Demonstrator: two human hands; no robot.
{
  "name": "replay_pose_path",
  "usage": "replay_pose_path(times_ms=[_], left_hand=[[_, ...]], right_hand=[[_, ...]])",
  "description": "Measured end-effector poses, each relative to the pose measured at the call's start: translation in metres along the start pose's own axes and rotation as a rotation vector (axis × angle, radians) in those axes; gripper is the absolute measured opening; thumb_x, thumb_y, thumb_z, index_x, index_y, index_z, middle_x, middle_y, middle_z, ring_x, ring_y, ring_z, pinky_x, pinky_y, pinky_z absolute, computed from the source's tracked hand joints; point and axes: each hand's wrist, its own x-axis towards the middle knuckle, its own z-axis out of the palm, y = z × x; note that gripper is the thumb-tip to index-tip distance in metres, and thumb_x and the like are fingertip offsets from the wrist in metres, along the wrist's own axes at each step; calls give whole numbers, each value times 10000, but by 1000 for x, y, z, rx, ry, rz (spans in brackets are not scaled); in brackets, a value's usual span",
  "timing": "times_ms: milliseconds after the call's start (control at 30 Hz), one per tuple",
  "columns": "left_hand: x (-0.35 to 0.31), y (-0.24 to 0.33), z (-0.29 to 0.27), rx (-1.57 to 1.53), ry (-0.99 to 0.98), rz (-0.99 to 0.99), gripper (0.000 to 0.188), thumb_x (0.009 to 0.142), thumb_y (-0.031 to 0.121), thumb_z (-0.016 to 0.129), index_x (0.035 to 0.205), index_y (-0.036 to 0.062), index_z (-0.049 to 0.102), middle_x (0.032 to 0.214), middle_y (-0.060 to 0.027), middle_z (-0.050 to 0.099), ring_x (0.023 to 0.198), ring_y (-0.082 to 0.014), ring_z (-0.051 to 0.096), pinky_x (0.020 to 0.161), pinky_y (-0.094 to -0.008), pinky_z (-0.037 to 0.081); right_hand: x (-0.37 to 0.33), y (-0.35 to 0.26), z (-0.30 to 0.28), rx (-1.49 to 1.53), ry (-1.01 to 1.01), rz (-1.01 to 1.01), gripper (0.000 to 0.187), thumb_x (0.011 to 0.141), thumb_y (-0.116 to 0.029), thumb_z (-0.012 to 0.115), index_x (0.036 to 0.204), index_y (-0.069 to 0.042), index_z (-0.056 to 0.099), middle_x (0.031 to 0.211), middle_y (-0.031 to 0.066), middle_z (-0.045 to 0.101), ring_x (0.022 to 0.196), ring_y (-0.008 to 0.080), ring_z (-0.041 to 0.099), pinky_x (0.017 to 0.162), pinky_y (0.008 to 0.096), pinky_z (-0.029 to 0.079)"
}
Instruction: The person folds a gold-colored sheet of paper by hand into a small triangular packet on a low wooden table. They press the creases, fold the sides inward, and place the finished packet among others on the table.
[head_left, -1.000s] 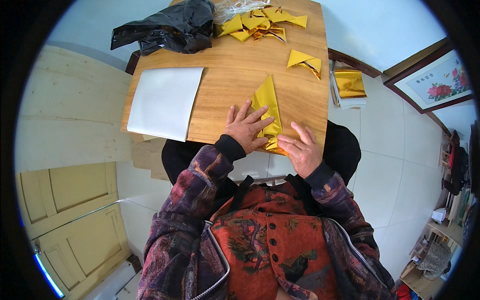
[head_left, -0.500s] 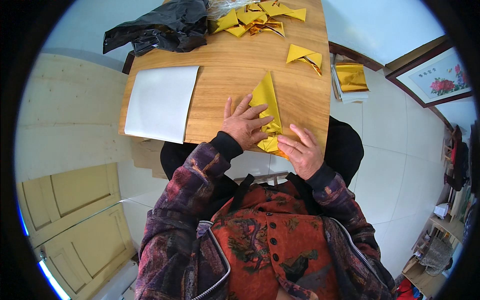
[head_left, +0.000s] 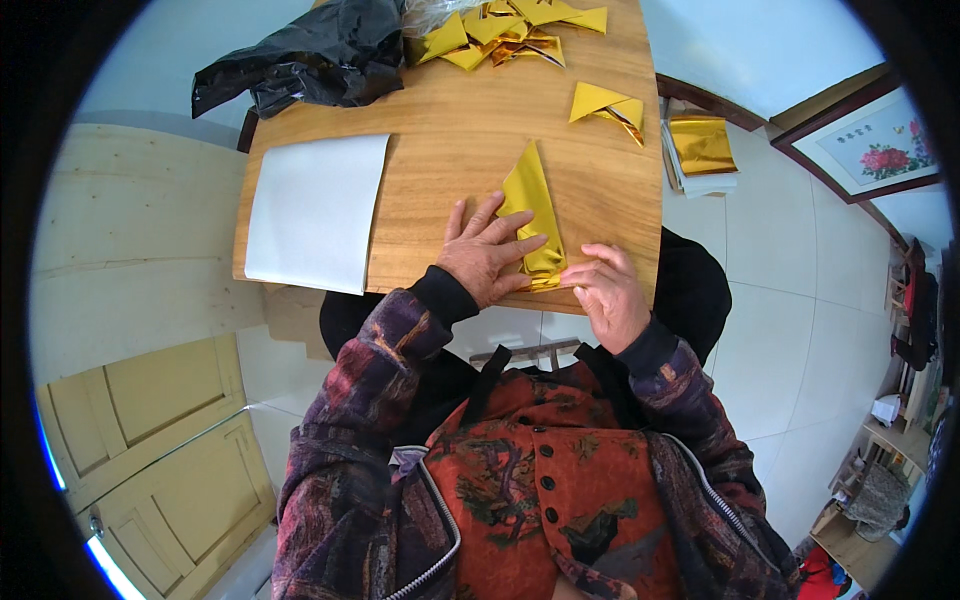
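A sheet of gold foil paper point(head_left: 535, 200), folded into a long pointed strip, lies at the near edge of the table with its tip facing away from me. My left hand point(head_left: 480, 258) rests flat across its left side, fingers spread and pressing on it. At the strip's near right corner, my right hand point(head_left: 612, 300) has its thumb and fingers closed on the folded lower end. The paper is creased there, and my fingers partly cover the fold.
A white sheet point(head_left: 318, 210) lies to the left on the wooden table point(head_left: 435, 140). Toward the far side are a black plastic bag point(head_left: 310, 60), several folded gold pieces point(head_left: 490, 30) and one separate folded piece point(head_left: 606, 103). A paper stack topped with gold foil point(head_left: 702, 145) sits beyond the table's right edge.
The paper's near end, which stuck out toward me, is now folded up shorter. My right hand has gone from extended fingers to a pinch at the corner. My left hand has barely moved.
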Motion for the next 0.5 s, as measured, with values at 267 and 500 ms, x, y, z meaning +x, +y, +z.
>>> replay_pose_path(times_ms=[267,500], left_hand=[[-5,-1,-1,42,-18,23,635,817,340,690,1413,296,476,1528,26,362,1463,-303,202,1144,-610,105],[-10,9,2,62,0,-32,780,802,298,689,1496,220,340,1563,20,309,1454,-326,223,1146,-593,122]], right_hand=[[27,-2,0,33,-15,222,169,906,-138,557,781,-24,563,781,161,597,817,376,539,718,457,428],[49,0,2,-125,-70,310,169,897,-168,569,776,-50,565,717,177,594,724,400,569,627,502,432]])
